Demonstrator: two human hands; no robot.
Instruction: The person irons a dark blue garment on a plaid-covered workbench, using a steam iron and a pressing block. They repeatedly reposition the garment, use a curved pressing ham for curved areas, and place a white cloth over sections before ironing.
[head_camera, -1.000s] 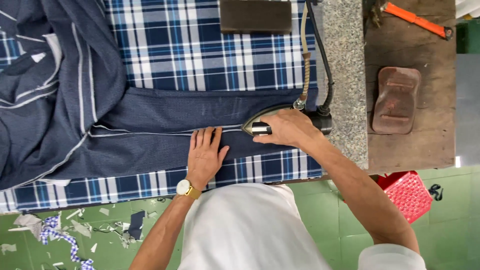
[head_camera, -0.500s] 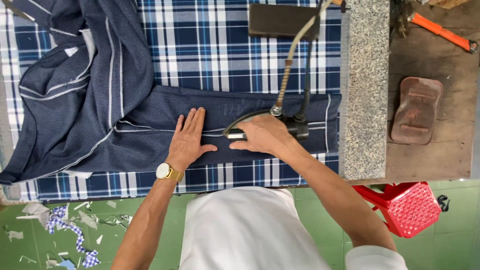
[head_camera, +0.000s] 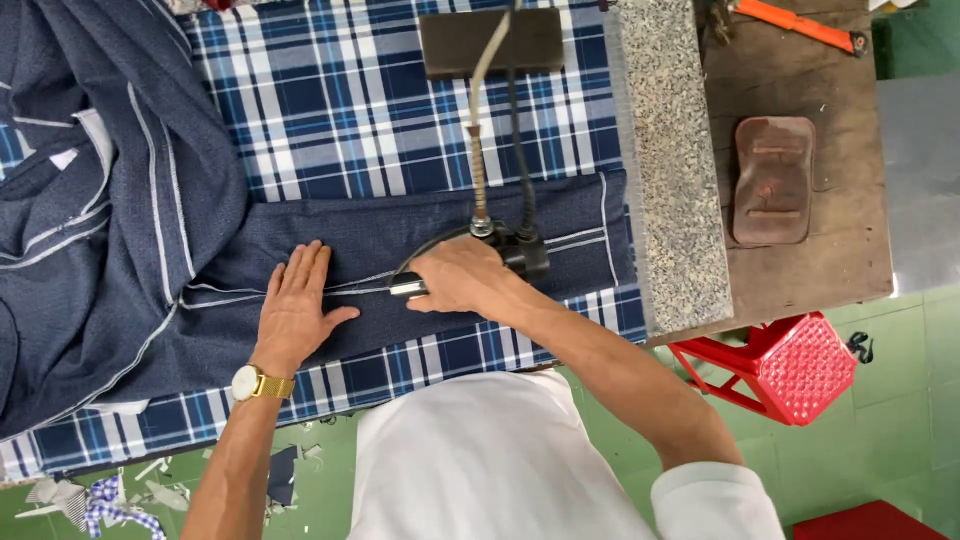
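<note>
On the plaid ironing cover: everything below is placed from the iron (head_camera: 470, 262), which sits near the right end of the dark cloth.
Iron: black, with a pale hose and a dark cord rising from its back toward the top of the view; its sole lies flat on the garment (head_camera: 330, 260), nose pointing left along the seam.
Right hand: my right hand (head_camera: 455, 280) is clenched around the iron's handle, knuckles up, so I can steer it along the white stitch line.
Left hand: my left hand (head_camera: 295, 305) lies flat and released just left of the iron, fingers spread, palm pressing the cloth taut so it stays smooth ahead of the nose; a gold watch (head_camera: 248, 382) is on that wrist.
Garment: navy with thin white stripes, one leg stretched straight under the iron, the rest heaped well to the left.
Plaid cover: blue and white checks (head_camera: 360, 110), padding beneath the cloth.
Dark pad: a flat brown rectangle (head_camera: 490, 42) beyond the iron, possibly a rest; I cannot be sure.
Granite strip: speckled grey edge (head_camera: 670, 170) to the right of the iron.
Wooden bench: further right, bearing a rusty iron-shaped plate (head_camera: 773, 180) and an orange-handled tool (head_camera: 800, 25).
Red stool: plastic, lattice top (head_camera: 800, 370), on green floor below the bench.
Scraps: cloth offcuts (head_camera: 100, 495) on the floor, far lower left.
Labels or signs: none that I can see.
</note>
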